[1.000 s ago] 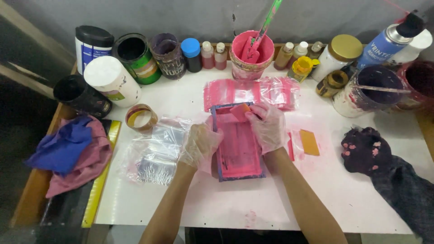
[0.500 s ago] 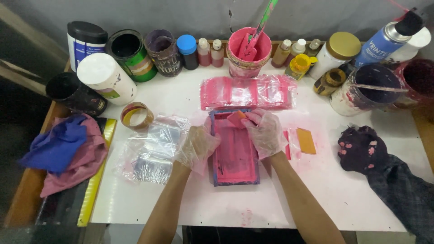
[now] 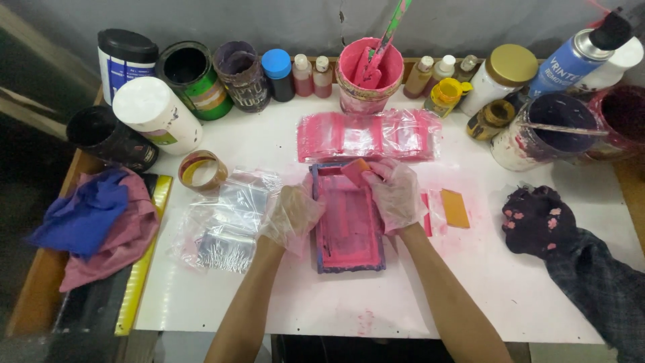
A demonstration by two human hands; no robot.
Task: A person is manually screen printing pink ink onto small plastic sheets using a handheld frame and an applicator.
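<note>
A small screen-printing frame (image 3: 349, 225), smeared with pink ink, lies flat on the white table (image 3: 470, 296). My left hand (image 3: 293, 216), in a clear plastic glove, presses on the frame's left edge. My right hand (image 3: 396, 195), gloved too, grips a small pink-stained squeegee (image 3: 354, 171) at the frame's far end. Just beyond the frame lies a row of pink-printed plastic bags (image 3: 368, 134). A heap of clear plastic bags (image 3: 225, 218) sits left of the frame.
Paint pots, bottles and a pink bucket (image 3: 368, 74) with sticks line the back edge. A tape roll (image 3: 202, 170), blue and pink rags (image 3: 94, 222), a yellow ruler (image 3: 142, 269), an orange card (image 3: 455, 208), a dark cloth (image 3: 544, 222) and a spray can (image 3: 571, 57) surround the work.
My right hand has drawn the squeegee up to the far end of the frame. My left hand stays on the left edge. The view has shifted slightly.
</note>
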